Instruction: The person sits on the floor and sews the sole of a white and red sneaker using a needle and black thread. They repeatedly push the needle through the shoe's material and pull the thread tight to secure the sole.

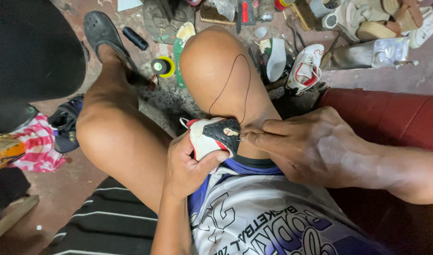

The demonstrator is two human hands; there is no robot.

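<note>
- Head view: small white, red and black sneaker (212, 137) pressed against the inner side of the right knee, just above the hem of the blue-and-white jersey shorts (254, 212).
- Left hand (188, 165) wrapped around the sneaker from below, thumb across the white side panel, fingers closed on it.
- Right hand (311, 146) pinched shut at the black part of the sneaker, fingertips (247, 138) pressed together on something too thin to make out, probably a needle.
- Black thread (240, 75) looping up over the knee and back down to the pinch point.
- Sneaker likely light and soft in the upper, stiffer at the sole; judged best gripped around sole and side panel, as held now, keeping the stitched spot clear.
- Thread thin and prone to snagging on skin or tangling; needle end sharp, close to the left thumb.
- Far on the floor (60, 189): yellow-and-green thread spool (163, 66), black cylinder handle (134, 38), a second white-and-red sneaker (305, 68), a loose white insole (276, 59), scattered tools.
- Dark clog (103, 33) on the left foot, far left.
- Red seat cushion (391, 118) at right under the right forearm.
</note>
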